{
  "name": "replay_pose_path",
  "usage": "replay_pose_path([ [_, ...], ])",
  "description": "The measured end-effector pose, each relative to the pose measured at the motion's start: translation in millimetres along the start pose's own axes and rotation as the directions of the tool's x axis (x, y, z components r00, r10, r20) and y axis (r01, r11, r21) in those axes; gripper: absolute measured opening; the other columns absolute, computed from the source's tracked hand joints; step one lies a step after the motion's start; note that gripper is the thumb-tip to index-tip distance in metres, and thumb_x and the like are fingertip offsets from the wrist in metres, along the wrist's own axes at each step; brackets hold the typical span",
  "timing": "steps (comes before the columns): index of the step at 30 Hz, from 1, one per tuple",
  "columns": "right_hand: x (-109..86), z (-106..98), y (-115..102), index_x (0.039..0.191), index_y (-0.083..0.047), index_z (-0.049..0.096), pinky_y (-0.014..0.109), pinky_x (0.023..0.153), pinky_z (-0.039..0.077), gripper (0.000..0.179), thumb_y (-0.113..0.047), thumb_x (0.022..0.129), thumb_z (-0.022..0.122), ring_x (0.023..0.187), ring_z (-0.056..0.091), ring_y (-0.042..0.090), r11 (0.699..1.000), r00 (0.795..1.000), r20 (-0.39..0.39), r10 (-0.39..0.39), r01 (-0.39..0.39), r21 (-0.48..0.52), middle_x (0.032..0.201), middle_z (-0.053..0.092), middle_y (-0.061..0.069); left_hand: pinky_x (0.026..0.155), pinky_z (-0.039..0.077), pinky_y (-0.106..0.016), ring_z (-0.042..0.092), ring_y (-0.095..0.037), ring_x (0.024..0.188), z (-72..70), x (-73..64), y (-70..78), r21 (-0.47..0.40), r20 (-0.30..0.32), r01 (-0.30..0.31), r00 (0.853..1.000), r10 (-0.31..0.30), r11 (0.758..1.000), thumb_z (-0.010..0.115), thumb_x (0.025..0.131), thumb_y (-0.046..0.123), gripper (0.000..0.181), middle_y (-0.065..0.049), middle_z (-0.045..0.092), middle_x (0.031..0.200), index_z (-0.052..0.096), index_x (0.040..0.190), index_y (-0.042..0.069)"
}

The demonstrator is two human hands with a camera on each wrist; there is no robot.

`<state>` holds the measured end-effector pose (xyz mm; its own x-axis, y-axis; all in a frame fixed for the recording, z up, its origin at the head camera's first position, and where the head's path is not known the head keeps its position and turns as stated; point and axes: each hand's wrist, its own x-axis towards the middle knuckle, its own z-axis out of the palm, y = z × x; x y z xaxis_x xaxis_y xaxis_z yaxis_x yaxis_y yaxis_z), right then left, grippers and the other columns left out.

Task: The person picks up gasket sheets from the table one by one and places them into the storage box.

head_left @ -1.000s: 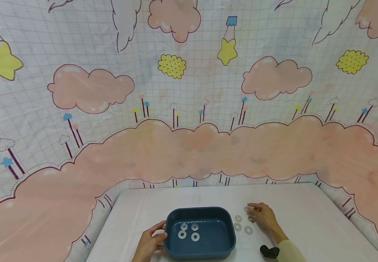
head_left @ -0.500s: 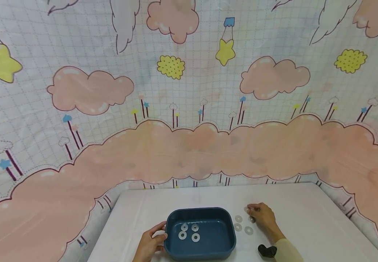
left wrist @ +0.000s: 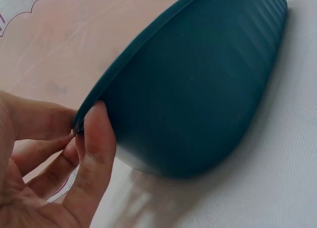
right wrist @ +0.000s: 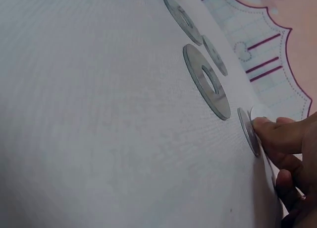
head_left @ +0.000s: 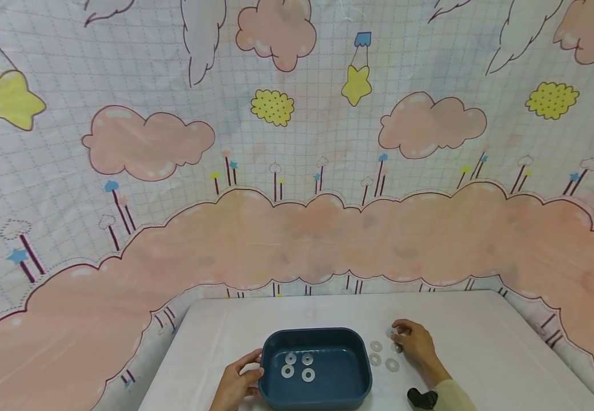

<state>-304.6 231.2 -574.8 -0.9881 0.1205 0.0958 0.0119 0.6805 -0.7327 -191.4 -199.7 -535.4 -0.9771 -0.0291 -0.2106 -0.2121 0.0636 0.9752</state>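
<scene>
Four washers [head_left: 308,375] lie in the blue tray [head_left: 340,365], the same count as a second ago, so the tray's load has not grown. The left hand [head_left: 235,380] pinches the rim. On the white surface [head_left: 276,313] beside it, the right hand [head_left: 415,344] remains at the farthest loose washer [head_left: 391,331] of five; whether its fingers grip it cannot be told.

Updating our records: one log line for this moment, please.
left hand: grips tray; right hand: touches washer, grip unclear; tray: four washers inside
</scene>
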Motion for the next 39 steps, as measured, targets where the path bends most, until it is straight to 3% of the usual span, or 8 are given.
replay_pose_path([
  [9,-3.3,-3.5,1.2,0.095,-0.005,0.071,0.025,0.065,0.042,0.012,-0.002,0.084,0.068,0.072,0.054,0.012,0.996,0.999,-0.032,-0.014,0.017,0.088,0.082,0.068,0.004,0.061,0.055,-0.032,0.064,-0.015,0.072,0.7,0.0,1.5,0.006,0.006,0.01,1.0,-0.01,1.0,0.064,0.089,0.005,0.057,-0.02,0.053,0.124,0.046,0.142,-0.005],
  [16,-3.6,-10.3,-2.5,0.098,-0.005,0.071,0.023,0.065,0.042,0.011,-0.005,0.087,0.068,0.076,0.054,0.014,0.992,1.0,-0.018,0.014,-0.012,0.123,0.087,0.069,0.005,0.06,0.054,-0.033,0.063,-0.015,0.073,3.1,3.1,1.1,0.014,-0.006,-0.009,1.0,0.009,1.0,0.063,0.089,0.005,0.056,-0.02,0.053,0.122,0.046,0.142,-0.004],
  [21,-2.6,-14.3,-5.2,0.099,-0.005,0.072,0.022,0.068,0.044,0.012,-0.007,0.088,0.069,0.08,0.056,0.014,0.992,1.0,-0.028,-0.006,0.009,0.125,0.091,0.07,0.007,0.06,0.055,-0.032,0.064,-0.015,0.073,6.5,3.6,2.0,0.016,-0.013,-0.004,1.0,0.005,1.0,0.063,0.088,0.005,0.056,-0.019,0.054,0.122,0.047,0.142,-0.004],
  [33,-11.4,-23.8,-26.7,0.104,-0.009,0.072,0.021,0.075,0.049,0.015,-0.015,0.091,0.069,0.09,0.062,0.015,0.986,0.999,-0.037,-0.007,0.013,0.167,0.101,0.072,0.008,0.061,0.055,-0.033,0.063,-0.015,0.073,9.2,0.9,4.2,0.021,-0.036,-0.003,0.999,0.004,1.0,0.064,0.087,0.005,0.056,-0.019,0.054,0.123,0.049,0.141,-0.003],
  [39,-18.2,-28.2,-40.8,0.103,-0.009,0.073,0.021,0.073,0.048,0.016,-0.016,0.089,0.07,0.085,0.062,0.01,0.977,0.999,-0.044,-0.007,0.016,0.212,0.098,0.072,0.006,0.061,0.056,-0.033,0.064,-0.016,0.072,10.0,0.5,2.4,0.017,-0.035,-0.009,0.999,0.009,1.0,0.063,0.087,0.005,0.056,-0.019,0.053,0.123,0.049,0.141,-0.004],
])
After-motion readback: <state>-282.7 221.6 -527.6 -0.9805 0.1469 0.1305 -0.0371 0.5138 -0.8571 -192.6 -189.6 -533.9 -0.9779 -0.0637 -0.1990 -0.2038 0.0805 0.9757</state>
